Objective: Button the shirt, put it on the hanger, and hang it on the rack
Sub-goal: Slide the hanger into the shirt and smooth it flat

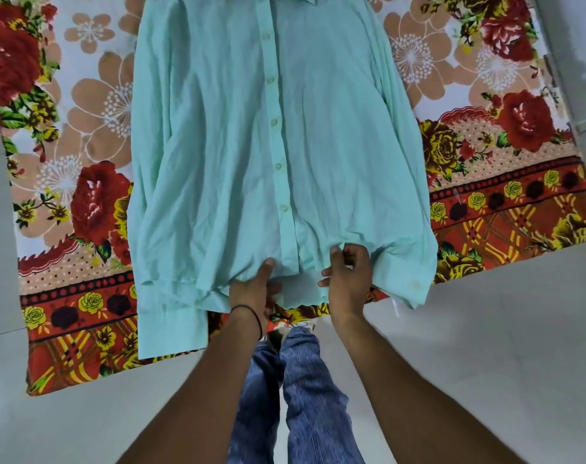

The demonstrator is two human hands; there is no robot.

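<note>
a floral sheet (94, 105) is spread on the pale floor (485, 346). the mint-green shirt (218, 145) lies flat on it, front up, with the collar at the far end and the hem nearest the person. a sleeve lies along each side.

the left hand (253, 293) grips the hem just left of the placket with the thumb on top. its fingers are hidden and seem tucked under the cloth. the right hand (348, 279) pinches a bunch of hem on the other side, fingers (328, 272) curled into the fabric. the small buttons (273, 121) down the placket look fastened.

the buttoning step appears to be at its end. only the short stretch of front between the two hands is possibly unfastened. the next move calls for closing or checking that last bit, then letting go of the hem and taking the shirt at the collar end to feed in a hanger. neither hanger nor rack is in view.
</note>
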